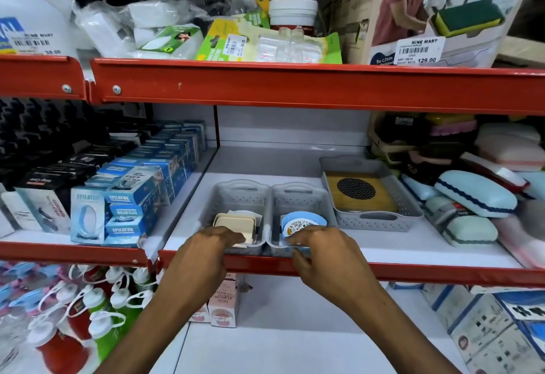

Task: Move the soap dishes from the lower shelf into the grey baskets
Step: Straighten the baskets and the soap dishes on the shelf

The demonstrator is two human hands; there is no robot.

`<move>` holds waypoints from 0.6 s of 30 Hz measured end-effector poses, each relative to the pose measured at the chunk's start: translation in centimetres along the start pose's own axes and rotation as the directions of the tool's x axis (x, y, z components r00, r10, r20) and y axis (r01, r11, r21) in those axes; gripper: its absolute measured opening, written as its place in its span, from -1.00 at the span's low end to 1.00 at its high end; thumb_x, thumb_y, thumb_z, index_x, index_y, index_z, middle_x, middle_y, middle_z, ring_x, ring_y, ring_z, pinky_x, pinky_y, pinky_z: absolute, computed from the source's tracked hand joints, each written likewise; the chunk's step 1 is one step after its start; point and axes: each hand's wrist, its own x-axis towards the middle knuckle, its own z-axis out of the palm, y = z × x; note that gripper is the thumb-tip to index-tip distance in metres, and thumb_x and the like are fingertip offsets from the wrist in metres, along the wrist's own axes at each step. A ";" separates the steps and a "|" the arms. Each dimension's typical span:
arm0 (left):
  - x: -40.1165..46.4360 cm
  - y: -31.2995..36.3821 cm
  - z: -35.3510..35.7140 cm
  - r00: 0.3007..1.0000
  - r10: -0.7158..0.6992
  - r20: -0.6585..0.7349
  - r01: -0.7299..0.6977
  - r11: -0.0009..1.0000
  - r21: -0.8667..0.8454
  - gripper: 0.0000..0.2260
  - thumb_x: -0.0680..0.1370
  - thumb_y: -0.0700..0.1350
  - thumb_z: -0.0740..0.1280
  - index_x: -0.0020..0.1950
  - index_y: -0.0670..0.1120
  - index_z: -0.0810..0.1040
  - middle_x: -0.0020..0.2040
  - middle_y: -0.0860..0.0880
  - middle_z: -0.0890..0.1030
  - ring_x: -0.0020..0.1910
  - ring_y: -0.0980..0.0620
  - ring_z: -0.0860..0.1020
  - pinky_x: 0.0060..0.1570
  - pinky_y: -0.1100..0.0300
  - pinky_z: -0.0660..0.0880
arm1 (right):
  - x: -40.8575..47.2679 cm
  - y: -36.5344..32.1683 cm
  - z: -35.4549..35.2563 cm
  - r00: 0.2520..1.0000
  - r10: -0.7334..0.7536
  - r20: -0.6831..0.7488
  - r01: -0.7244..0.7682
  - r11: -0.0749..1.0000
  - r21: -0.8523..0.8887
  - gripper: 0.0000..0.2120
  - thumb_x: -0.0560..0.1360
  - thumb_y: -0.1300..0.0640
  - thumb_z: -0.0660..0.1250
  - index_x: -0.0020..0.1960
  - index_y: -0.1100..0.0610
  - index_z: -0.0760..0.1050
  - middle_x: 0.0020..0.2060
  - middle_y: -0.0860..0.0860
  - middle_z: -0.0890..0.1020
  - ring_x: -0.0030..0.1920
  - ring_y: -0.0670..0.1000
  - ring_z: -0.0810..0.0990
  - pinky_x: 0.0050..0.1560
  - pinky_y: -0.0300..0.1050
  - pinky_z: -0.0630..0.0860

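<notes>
Two small grey baskets stand side by side at the front of the middle shelf. In the left basket (236,193) lie cream square soap dishes (236,221); my left hand (203,255) reaches over its front rim, fingers on a cream dish. The right basket (298,196) holds a round blue soap dish (303,221) with a floral face. My right hand (327,255) grips the front of that blue dish. A third, larger grey basket (407,208) to the right holds a wooden dish (356,193) with a black round grille.
Blue epilator boxes (129,205) fill the shelf to the left. Pastel soap cases (474,193) are piled on the right. A red shelf lip (413,273) runs in front. Bottles (88,308) and boxes (224,303) sit on the shelf below.
</notes>
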 end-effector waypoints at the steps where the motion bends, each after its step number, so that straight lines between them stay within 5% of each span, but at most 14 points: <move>1: 0.0 0.0 0.0 1.000 -0.002 0.003 0.002 1.000 -0.005 -0.43 0.34 -0.44 0.31 0.21 0.05 0.66 0.14 0.04 0.72 0.13 -0.03 0.65 0.14 0.08 0.63 | 0.0 0.3 -0.4 0.999 0.002 -0.049 -0.001 0.999 0.035 -0.70 0.58 -0.02 0.26 0.29 -0.07 0.55 0.19 -0.08 0.67 0.13 -0.02 0.62 0.20 -0.13 0.54; 5: 0.0 -0.1 -0.1 1.000 0.001 0.008 -0.001 1.000 -0.004 -0.45 0.34 -0.45 0.32 0.20 0.03 0.68 0.14 0.03 0.72 0.11 -0.04 0.67 0.14 0.06 0.64 | 1.2 3.5 -1.9 0.970 0.125 -0.207 -0.120 0.992 0.039 -0.73 0.57 0.06 0.29 0.24 -0.04 0.60 0.09 -0.01 0.71 -0.05 0.03 0.67 -0.03 -0.10 0.60; 9: 0.0 0.1 -0.1 1.000 -0.001 0.012 0.001 1.000 0.007 -0.47 0.34 -0.43 0.33 0.19 0.02 0.68 0.14 0.02 0.73 0.12 -0.04 0.67 0.17 0.07 0.62 | 2.9 8.0 -2.2 0.949 0.282 -0.140 -0.300 0.946 -0.125 -0.78 0.51 0.21 0.27 0.09 0.10 0.62 0.00 0.19 0.68 -0.04 0.23 0.64 -0.07 0.01 0.58; 13: 0.0 0.1 0.0 1.000 -0.009 0.000 0.009 1.000 -0.003 -0.49 0.36 -0.43 0.34 0.17 0.03 0.69 0.12 0.03 0.73 0.10 -0.03 0.68 0.15 0.07 0.63 | 3.8 10.1 -1.7 0.964 0.257 -0.066 -0.265 0.950 -0.164 -0.58 0.52 0.27 0.24 0.27 -0.08 0.59 0.09 0.13 0.67 0.01 0.18 0.65 -0.05 -0.06 0.58; 18: -0.1 0.6 -0.4 1.000 0.000 0.008 0.000 1.000 -0.029 -0.55 0.33 -0.46 0.36 0.05 -0.02 0.73 0.00 -0.04 0.76 -0.02 -0.12 0.71 0.06 0.00 0.67 | 3.4 10.6 -1.3 0.966 0.243 -0.084 -0.254 0.954 -0.161 -0.54 0.51 0.32 0.25 0.24 -0.13 0.61 0.05 0.12 0.68 0.00 0.18 0.65 -0.05 -0.04 0.57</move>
